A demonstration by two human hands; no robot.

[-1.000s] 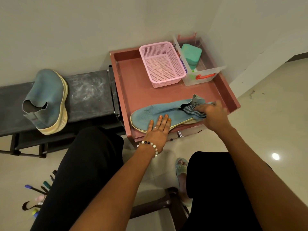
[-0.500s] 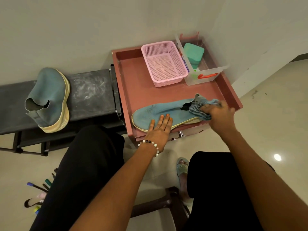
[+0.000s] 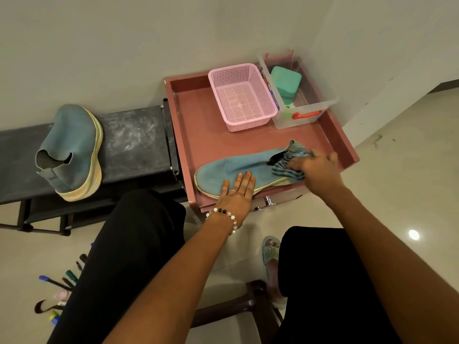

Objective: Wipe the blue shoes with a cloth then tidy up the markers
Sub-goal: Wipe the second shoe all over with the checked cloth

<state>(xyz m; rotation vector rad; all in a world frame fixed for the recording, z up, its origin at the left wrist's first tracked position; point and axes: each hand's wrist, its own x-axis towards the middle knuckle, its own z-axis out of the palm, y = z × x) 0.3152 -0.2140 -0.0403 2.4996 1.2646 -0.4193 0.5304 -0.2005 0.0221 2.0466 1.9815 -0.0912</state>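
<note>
- Two blue shoes. One lies on its side in the pink tray [image 3: 198, 125] at centre frame; the second blue shoe [image 3: 72, 150] sits on the dark bench [image 3: 134, 142] at left, sole edge turned right.
- The shoe in the tray [image 3: 238, 167] has its long axis left to right: toe toward the tray's left wall, opening toward the right.
- My left hand [image 3: 236, 194] lies flat on that shoe, fingers straight and together, pressing it down.
- My right hand [image 3: 315, 170] is bunched round the striped cloth [image 3: 283, 167] at the shoe's opening; the fingers are blurred, so the exact grip is hard to read.
- One pink basket [image 3: 242, 95] and one clear bin [image 3: 305, 112] stand side by side at the tray's back. A green block [image 3: 285, 80] sits in the bin.
- The markers [image 3: 62, 281] lie on the floor at lower left. My leg hides most of them; I cannot get a firm count.
- One sandalled foot [image 3: 272, 254] shows between my legs, partly covered.
</note>
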